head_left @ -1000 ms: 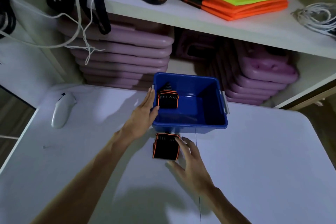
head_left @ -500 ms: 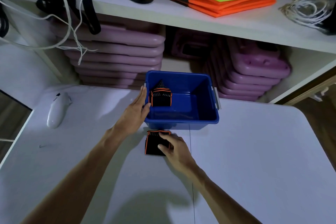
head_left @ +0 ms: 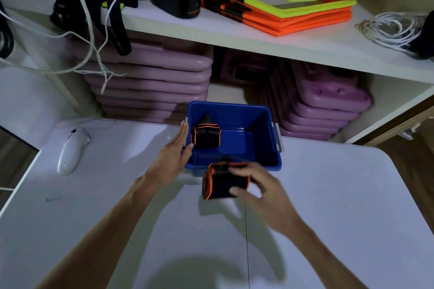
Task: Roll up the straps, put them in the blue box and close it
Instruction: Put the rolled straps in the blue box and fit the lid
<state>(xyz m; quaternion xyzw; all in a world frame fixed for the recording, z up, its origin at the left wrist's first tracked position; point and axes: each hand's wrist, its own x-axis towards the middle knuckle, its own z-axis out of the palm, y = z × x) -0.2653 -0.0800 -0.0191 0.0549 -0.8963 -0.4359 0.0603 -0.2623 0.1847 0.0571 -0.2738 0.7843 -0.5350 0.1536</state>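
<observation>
The right hand (head_left: 263, 191) grips a rolled black strap (head_left: 222, 182) with orange edging, held just above the bench (head_left: 328, 206) at the blue box's (head_left: 263, 124) near wall. The left hand (head_left: 172, 159) lies open, flat against the box's left wall. A second rolled strap (head_left: 206, 135) sits inside the box's left side, near the bench's far edge. No writing is legible.

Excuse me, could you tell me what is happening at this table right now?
A person is packing rolled straps into a blue box on the white table. One rolled strap already sits inside. The right hand holds a second rolled strap just in front of the box, while the left hand steadies the box's side. No lid is on it.
</observation>
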